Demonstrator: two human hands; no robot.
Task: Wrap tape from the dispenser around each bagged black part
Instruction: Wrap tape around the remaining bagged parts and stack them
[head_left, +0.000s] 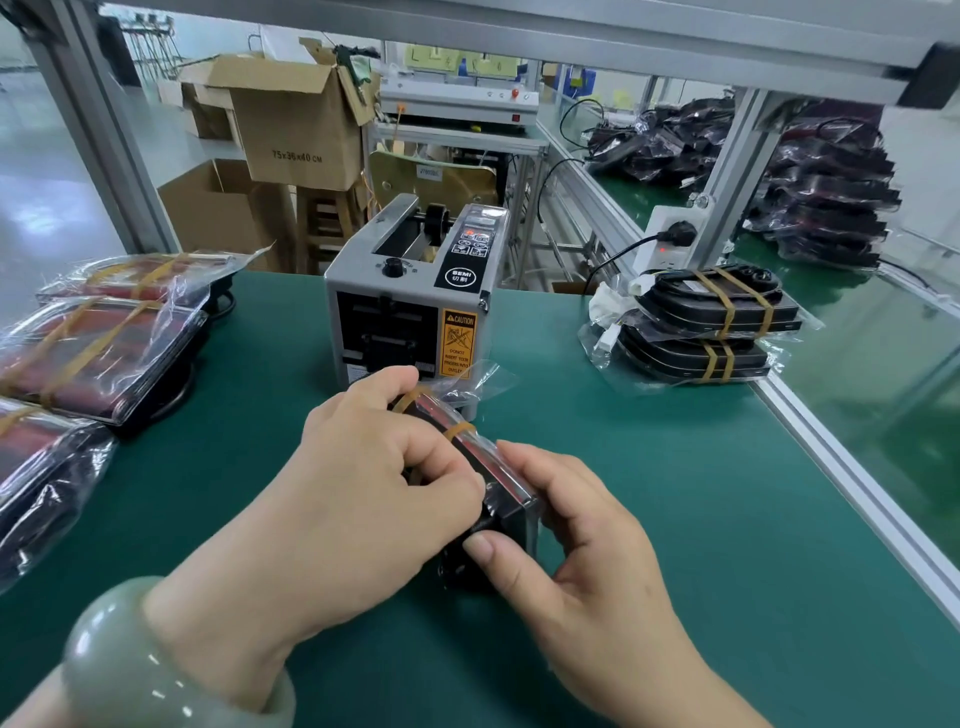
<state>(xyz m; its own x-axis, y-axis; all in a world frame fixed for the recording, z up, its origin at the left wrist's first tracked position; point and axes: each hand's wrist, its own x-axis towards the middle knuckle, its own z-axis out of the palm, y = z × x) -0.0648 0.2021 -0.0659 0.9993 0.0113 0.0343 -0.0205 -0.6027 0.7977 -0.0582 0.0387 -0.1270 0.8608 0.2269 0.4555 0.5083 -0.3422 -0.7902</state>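
Note:
A bagged black part (498, 483) stands on edge on the green mat, just in front of the grey tape dispenser (410, 301). Two amber tape bands (460, 430) cross its upper edge. My left hand (374, 457) grips the part from the left, fingers curled over its top and thumb pressed near the edge. My right hand (566, 535) holds its near end, thumb on the black face and fingers behind. Much of the part is hidden by both hands.
Several bagged parts with amber tape (98, 343) lie along the left of the mat. Two taped parts (711, 322) are stacked at the right. A pile of bagged parts (826, 197) lies beyond the aluminium frame (727, 171). Cardboard boxes (296, 124) stand behind.

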